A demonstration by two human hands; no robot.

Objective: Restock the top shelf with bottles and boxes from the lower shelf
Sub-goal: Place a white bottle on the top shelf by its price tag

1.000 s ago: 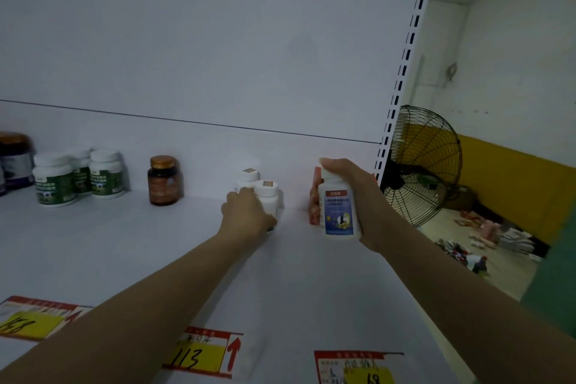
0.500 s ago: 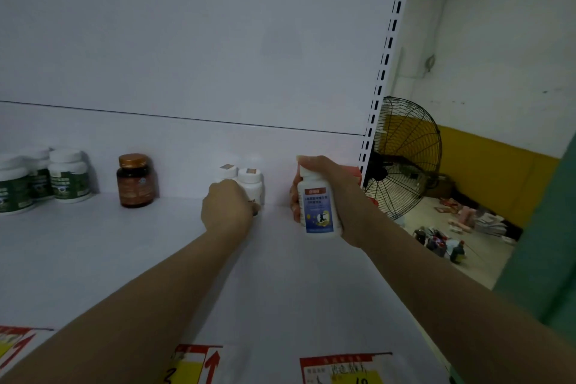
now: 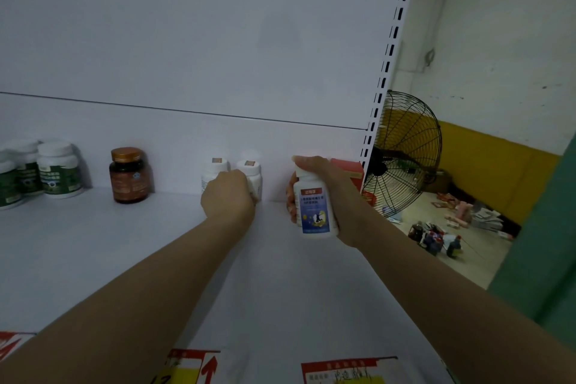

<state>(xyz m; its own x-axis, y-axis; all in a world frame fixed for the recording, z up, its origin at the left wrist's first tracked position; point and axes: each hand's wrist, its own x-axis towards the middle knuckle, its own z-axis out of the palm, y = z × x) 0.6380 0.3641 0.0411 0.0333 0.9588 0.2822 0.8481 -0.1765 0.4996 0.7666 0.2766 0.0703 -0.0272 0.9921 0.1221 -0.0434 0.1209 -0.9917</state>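
Top shelf point(image 3: 78, 259): white and smooth, with stock standing only along the back wall. The right end has no side panel beyond the slotted upright. A bottle knocked that way can go off the end towards the floor fan point(image 3: 405, 153).

Right hand point(image 3: 339, 196): the fingers are wrapped firmly round a blue-labelled bottle point(image 3: 314, 212), thumb over its cap. The bottle is upright and appears to be held clear of the shelf, in front of the red box point(image 3: 349, 168) in the back right corner. Risk: if it is pushed back without a look, it strikes the box and shunts it against the upright or tips it.

Left hand point(image 3: 229, 196): closed round the lower body of a small white bottle point(image 3: 251, 168) at the back wall. The fingertips are hidden behind the knuckles. This bottle stands touching a neighbouring white bottle point(image 3: 215, 170). Risk: both are narrow and light, so a careless withdrawal can drag one over and topple the other.

The gap between the small bottles and the box is tight. Setting the held bottle down there invites a knock on either side.
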